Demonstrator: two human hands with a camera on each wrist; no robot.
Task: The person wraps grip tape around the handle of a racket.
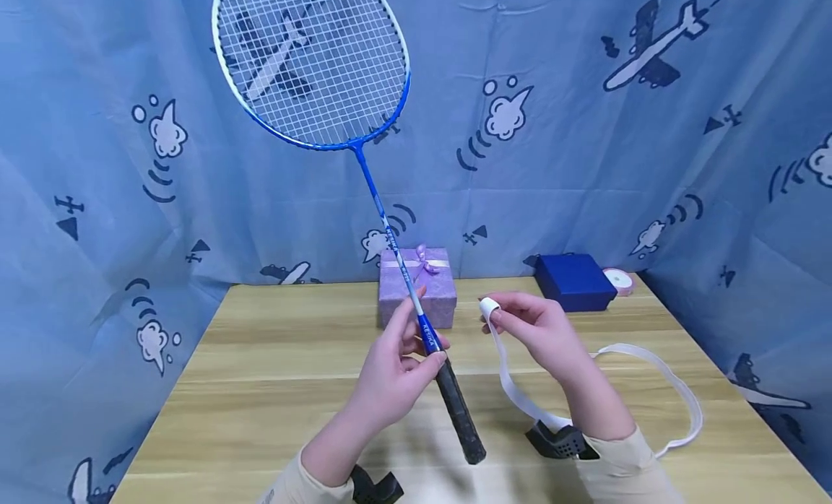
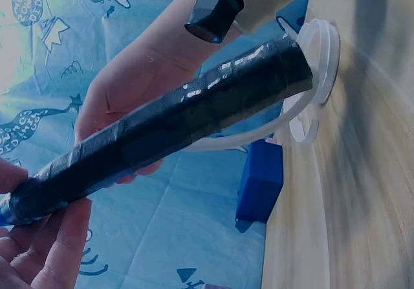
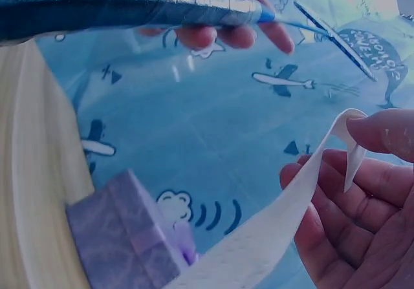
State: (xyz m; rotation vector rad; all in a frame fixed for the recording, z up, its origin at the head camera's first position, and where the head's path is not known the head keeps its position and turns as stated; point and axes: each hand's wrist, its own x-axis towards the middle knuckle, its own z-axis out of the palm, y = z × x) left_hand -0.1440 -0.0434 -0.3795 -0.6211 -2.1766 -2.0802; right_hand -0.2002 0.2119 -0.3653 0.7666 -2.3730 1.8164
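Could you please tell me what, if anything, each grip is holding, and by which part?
The left grip holds the badminton racket where its black handle meets the blue cone; the right grip pinches the white strip near one end.

Your racket (image 1: 383, 216) is left of your strip (image 1: 513, 390); behind, on the table (image 1: 279, 359), a gift box (image 1: 440, 289), second box (image 1: 574, 281) and spool (image 1: 620, 281) run rightward.

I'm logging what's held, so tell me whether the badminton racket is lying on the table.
No, the left grip holds the racket up above the table.
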